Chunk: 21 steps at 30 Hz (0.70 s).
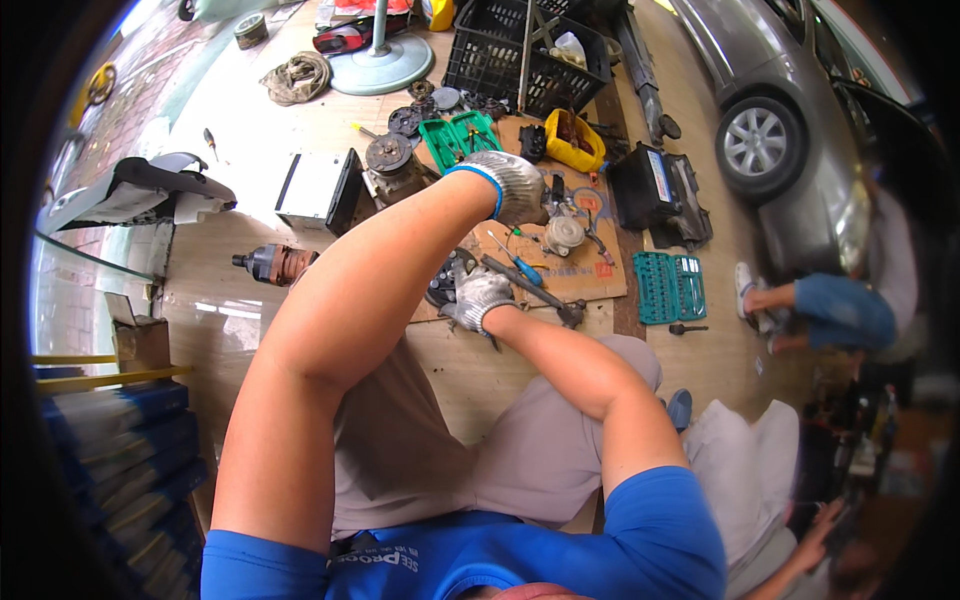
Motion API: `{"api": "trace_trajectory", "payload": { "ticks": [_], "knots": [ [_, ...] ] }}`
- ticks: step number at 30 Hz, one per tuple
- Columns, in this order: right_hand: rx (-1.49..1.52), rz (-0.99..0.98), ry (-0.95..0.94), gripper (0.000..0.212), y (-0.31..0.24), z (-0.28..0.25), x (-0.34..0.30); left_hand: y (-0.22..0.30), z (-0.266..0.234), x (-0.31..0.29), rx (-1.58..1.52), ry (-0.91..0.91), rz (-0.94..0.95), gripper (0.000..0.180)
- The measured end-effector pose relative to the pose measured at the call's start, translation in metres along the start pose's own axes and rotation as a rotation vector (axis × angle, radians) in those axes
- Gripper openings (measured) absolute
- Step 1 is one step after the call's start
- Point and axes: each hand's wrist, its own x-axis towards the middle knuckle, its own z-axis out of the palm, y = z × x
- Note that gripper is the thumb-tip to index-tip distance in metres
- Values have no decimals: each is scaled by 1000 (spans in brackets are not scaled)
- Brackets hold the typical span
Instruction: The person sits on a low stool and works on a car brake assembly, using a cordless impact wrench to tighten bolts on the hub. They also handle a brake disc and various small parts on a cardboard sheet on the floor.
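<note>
My left hand point(510, 187), in a dirty white knit glove with a blue cuff, reaches far forward over the cardboard point(600, 285). Its fingers curl downward, and whatever is in them is hidden. Closer to me, my right hand point(478, 295), gloved too, closes on the edge of a dark round metal part point(441, 290). Just right of it lie a dark metal bar point(535, 285) and a blue-handled screwdriver point(527, 270). A silvery round metal part point(564, 235) rests on the cardboard beyond. Ahead stand an open green tool case point(460, 138) and a pulley-topped metal unit point(392, 165).
A yellow container point(575, 142), a black battery point(642, 185) and a teal socket set point(669, 288) lie to the right. At left are a silver box point(318, 190) and a cylindrical motor-like part point(275, 264). A black crate point(525, 60) stands ahead. Another person point(850, 310) crouches by the grey car point(800, 190).
</note>
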Motion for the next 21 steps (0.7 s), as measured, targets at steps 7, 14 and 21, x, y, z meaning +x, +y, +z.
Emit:
{"api": "trace_trajectory", "payload": {
  "ticks": [7,14,21],
  "knots": [
    [73,-267,-63,99,-22,-5,-16,9,0,4,-1,-28,-2,53],
    [-178,-233,250,110,-3,-15,2,6,2,0,-10,-28,-10,52],
    [-143,-246,240,111,5,4,20,-10,-6,-15,3,-21,-39,54]
  ]
}}
